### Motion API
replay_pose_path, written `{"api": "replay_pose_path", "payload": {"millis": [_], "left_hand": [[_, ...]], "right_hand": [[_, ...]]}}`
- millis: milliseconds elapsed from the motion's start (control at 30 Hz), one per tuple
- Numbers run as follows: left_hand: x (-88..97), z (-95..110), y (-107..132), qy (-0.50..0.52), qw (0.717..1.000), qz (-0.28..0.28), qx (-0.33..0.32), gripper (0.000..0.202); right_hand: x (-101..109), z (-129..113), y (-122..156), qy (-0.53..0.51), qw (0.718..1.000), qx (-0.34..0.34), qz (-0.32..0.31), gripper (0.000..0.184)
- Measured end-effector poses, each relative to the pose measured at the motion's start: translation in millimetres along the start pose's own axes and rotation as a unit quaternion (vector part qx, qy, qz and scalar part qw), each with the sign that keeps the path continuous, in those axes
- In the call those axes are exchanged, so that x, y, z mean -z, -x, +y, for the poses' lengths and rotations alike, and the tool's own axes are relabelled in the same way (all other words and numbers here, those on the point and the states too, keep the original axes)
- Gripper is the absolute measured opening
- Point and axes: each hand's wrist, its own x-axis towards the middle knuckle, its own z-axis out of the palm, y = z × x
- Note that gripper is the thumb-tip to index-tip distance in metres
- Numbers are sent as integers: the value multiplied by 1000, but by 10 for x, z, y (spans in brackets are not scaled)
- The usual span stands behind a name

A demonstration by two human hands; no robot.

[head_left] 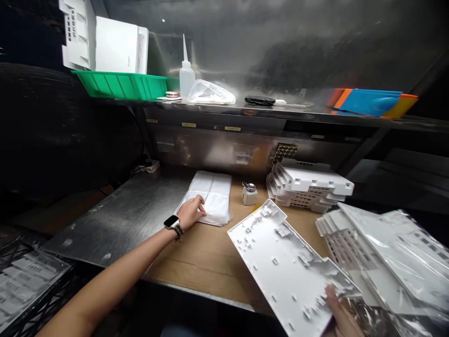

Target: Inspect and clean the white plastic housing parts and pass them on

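The left hand [191, 213] is laid, fingers curled, on the stack of clear bags [213, 194] just ahead of it; whether a bag is pinched cannot be told. Further right, the white plastic panel [284, 262] is gripped at its near corner by the right hand [338, 318], thumb pressed on top.

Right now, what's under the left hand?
The left hand has its fingertips on a flat stack of clear plastic bags lying on the workbench. Anything beneath the stack, and the bag area under the palm, is covered.
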Motion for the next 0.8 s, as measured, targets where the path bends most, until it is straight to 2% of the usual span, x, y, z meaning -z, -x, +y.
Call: {"api": "replay_pose_path", "payload": {"millis": [167, 300, 433, 633, 700, 800], "left_hand": [[170, -117, -275, 69, 995, -53, 48, 26], [209, -173, -402, 106, 992, -42, 60, 23], [200, -122, -410, 90, 994, -26, 57, 23], [165, 17, -327, 22, 998, -45, 38, 22], [167, 59, -307, 23, 999, -38, 29, 23], [159, 104, -313, 65, 998, -18, 6, 26]], "right_hand": [[-215, -10, 110, -39, 999, 18, 1, 91], [-269, -29, 157, -43, 999, 28, -10, 86], [-237, -42, 184, -44, 999, 25, -11, 82], [-223, -26, 232, -62, 997, 31, 15, 83], [-200, 10, 279, -44, 997, 64, 30, 78], [-145, 71, 397, 59, 977, 203, 9, 55]]}}
